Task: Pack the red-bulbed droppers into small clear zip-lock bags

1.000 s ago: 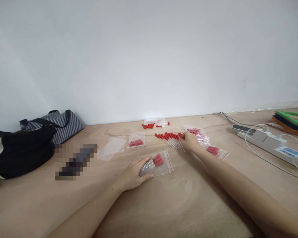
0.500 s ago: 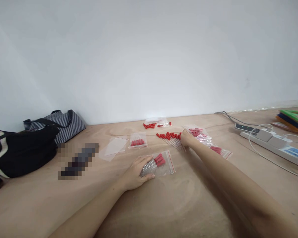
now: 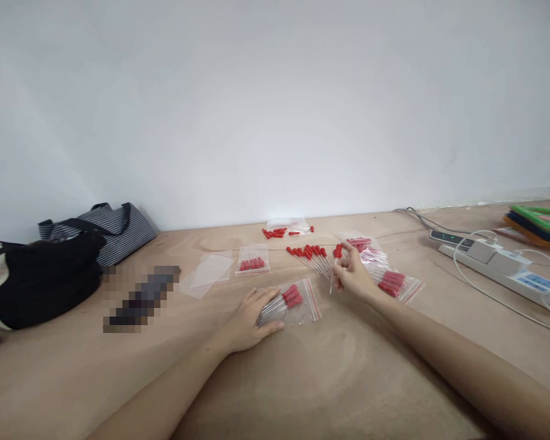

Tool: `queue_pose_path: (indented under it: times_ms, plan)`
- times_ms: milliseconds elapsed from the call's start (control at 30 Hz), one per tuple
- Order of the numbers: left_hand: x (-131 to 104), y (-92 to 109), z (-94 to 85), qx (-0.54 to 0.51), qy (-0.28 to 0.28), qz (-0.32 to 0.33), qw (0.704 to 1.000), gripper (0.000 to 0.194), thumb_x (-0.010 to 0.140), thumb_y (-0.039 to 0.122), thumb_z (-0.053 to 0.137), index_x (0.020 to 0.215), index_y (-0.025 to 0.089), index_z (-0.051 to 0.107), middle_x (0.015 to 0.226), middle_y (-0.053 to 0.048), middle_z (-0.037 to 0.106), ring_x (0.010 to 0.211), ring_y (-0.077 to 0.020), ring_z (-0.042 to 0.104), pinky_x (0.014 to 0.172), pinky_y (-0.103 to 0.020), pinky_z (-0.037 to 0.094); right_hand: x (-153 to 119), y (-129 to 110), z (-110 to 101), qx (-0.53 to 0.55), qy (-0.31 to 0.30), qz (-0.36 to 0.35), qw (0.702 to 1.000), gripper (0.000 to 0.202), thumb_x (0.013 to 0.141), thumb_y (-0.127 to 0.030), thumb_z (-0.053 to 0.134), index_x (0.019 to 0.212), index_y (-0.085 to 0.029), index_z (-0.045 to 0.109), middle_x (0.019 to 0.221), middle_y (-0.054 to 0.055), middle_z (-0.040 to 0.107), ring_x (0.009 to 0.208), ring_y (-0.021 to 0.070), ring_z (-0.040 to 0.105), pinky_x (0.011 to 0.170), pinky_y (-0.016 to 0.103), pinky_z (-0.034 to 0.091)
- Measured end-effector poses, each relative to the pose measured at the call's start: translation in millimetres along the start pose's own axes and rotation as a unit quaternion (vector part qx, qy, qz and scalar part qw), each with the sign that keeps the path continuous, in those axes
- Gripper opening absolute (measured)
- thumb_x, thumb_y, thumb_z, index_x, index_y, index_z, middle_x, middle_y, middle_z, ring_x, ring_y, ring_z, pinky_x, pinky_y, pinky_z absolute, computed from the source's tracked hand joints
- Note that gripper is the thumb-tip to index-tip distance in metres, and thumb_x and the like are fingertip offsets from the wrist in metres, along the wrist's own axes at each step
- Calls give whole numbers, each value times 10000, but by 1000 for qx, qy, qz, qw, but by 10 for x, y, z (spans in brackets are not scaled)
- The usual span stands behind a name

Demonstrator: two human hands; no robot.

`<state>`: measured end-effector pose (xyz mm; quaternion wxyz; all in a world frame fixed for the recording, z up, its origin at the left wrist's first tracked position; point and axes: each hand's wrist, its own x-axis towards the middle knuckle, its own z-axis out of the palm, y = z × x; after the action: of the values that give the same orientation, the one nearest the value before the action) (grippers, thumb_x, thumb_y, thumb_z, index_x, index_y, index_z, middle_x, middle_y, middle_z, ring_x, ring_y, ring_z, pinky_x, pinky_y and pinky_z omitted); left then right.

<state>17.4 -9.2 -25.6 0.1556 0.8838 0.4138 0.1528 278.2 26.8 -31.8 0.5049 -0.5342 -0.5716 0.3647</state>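
Note:
My left hand curves over the near-left end of a clear zip bag, fingers along one side and thumb along the other, holding it on the table. Several droppers with red rubber bulbs lie in that bag, their clear stems partly under my palm. My right hand is closed on droppers, bulbs up and stems pointing down; how many it holds is hard to tell. Just left of it, loose droppers lie fanned out on the table.
Filled zip bags lie to the right, another bag of droppers left of centre. Flat clear bags lie beside it. Loose red bulbs sit near the wall. A power strip with cables stands right; a striped bag stands left.
My right hand has drawn back toward me from the loose droppers, with droppers now in its fingers. It uncovers more of the bag at the right. My left hand stays on its bag.

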Motion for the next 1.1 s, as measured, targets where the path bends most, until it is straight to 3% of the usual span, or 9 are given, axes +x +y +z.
queue_pose_path:
  times_ms: [200, 367, 533, 667, 767, 900, 1100]
  plan:
    - [4, 8, -9, 1, -5, -2, 1000, 565, 768, 393, 530, 1262, 214, 322, 1301, -69, 388, 1191, -249, 332, 1017, -466, 160, -226, 22, 352, 170, 78, 82, 979, 504, 576, -177, 493, 986, -238, 207, 562, -109, 437, 390, 102, 513, 382, 226, 451]
    - [11, 7, -6, 6, -7, -5, 1000, 591, 765, 402, 527, 1271, 187, 308, 1297, -85, 390, 1192, -254, 333, 1022, -469, 146, -277, -47, 411, 219, 44, 123, 967, 421, 558, -155, 526, 859, -244, 246, 568, -108, 453, 424, 106, 542, 408, 231, 461]
    - [12, -7, 7, 12, -9, -13, 1000, 626, 766, 429, 517, 1284, 164, 286, 1306, -102, 375, 1207, -255, 306, 1024, -467, 140, -284, 13, 300, 174, -108, 79, 976, 343, 524, -240, 657, 737, -203, 390, 538, -82, 490, 460, 94, 525, 462, 234, 443]
    - [-1, 0, -4, 11, -12, -13, 1000, 631, 766, 446, 507, 1287, 169, 283, 1310, -99, 368, 1214, -261, 293, 1019, -466, 163, -221, 92, 189, 76, -177, 35, 981, 283, 500, -314, 713, 606, -159, 501, 507, -48, 496, 455, 72, 454, 457, 220, 384]
    - [-5, 10, -12, 14, -14, -17, 1000, 634, 765, 454, 504, 1287, 170, 283, 1313, -98, 364, 1217, -265, 286, 1017, -467, 173, -187, 94, 134, 1, -225, -47, 973, 221, 548, -333, 696, 623, -148, 601, 615, -9, 528, 564, 90, 480, 526, 222, 384]
    - [-2, 11, -6, 13, -15, -12, 1000, 636, 775, 447, 496, 1292, 153, 271, 1313, -104, 363, 1215, -249, 294, 1029, -452, 154, -177, 91, 169, -55, -266, -114, 956, 222, 641, -368, 629, 714, -159, 648, 656, -2, 516, 561, 81, 449, 504, 205, 352]
    - [2, 16, -7, 16, -20, -10, 1000, 641, 775, 433, 500, 1290, 129, 271, 1306, -113, 372, 1213, -233, 301, 1034, -436, 148, -230, 115, 378, -45, -263, -134, 955, 210, 605, -347, 658, 601, -145, 600, 510, -33, 485, 451, 60, 380, 424, 187, 290]
